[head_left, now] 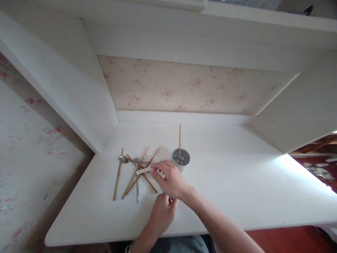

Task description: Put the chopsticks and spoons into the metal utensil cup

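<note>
My right hand [171, 178] reaches across to the left, its thumb and fingers closed on a white spoon [143, 170] whose flat handle, with a small hole at its end, points left. The rest of the spoon is hidden by the hand. Below its wrist, my left hand [162, 213] is closed with curled fingers; what they hold, if anything, is hidden. Under and beside the white spoon lie several crossed wooden chopsticks [117, 179] and metal spoons [123, 159]. Just beyond my right hand stands a round grey utensil holder [185, 156], its bottom pierced with holes. One chopstick [180, 137] leans upright in it.
Everything rests on a white desk [237, 186] with its rounded front edge close to my body. White side panels [63, 77] flank it, and a white shelf [184, 42] overhangs the back. Floral wallpaper [168, 88] covers the rear wall.
</note>
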{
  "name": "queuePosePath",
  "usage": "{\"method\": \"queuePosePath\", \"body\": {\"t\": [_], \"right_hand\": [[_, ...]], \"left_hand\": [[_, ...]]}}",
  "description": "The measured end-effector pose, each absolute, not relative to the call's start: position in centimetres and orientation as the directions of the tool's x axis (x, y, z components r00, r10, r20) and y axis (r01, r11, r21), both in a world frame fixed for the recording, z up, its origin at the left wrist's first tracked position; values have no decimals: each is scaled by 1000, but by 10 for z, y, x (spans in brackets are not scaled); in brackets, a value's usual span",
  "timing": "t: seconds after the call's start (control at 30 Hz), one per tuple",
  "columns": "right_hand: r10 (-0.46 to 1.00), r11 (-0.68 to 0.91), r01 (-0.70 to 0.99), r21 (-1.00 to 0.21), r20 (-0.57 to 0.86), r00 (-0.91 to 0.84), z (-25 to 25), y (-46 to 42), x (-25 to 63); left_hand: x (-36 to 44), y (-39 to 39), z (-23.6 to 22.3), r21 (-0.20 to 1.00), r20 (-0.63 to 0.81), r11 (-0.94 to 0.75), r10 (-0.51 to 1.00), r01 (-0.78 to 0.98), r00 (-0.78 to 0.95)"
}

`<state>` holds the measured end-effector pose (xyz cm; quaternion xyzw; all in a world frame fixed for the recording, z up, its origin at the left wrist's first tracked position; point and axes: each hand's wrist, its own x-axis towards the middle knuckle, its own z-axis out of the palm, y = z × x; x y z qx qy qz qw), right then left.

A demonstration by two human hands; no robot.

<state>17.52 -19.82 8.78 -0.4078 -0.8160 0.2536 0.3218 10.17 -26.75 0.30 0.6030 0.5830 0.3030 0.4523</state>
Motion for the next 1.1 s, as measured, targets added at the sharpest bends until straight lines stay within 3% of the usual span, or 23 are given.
{"method": "queuePosePath", "body": {"t": [0.1, 0.2, 0.3, 0.8, 1.1], "right_hand": [[740, 644, 604, -470, 179, -649, 85, -172, 139], [688, 709, 662, -243, 33, -725, 77, -152, 110], [679, 720, 681, -135, -67, -731, 70, -138, 92], [744, 647, 754, -112, -126, -656, 51, -124, 82], [772, 627, 752, -204, 37, -634, 77, -127, 92]], "left_hand": [[98, -275, 8, 896, -127, 38, 976, 442, 175], [92, -279, 17, 921, -81, -22, 966, 389, 246], [86, -282, 20, 938, -83, -15, 961, 347, 264], [81, -285, 19, 920, -18, -115, 943, 376, 333], [82, -286, 22, 913, -46, -91, 946, 398, 322]]}}
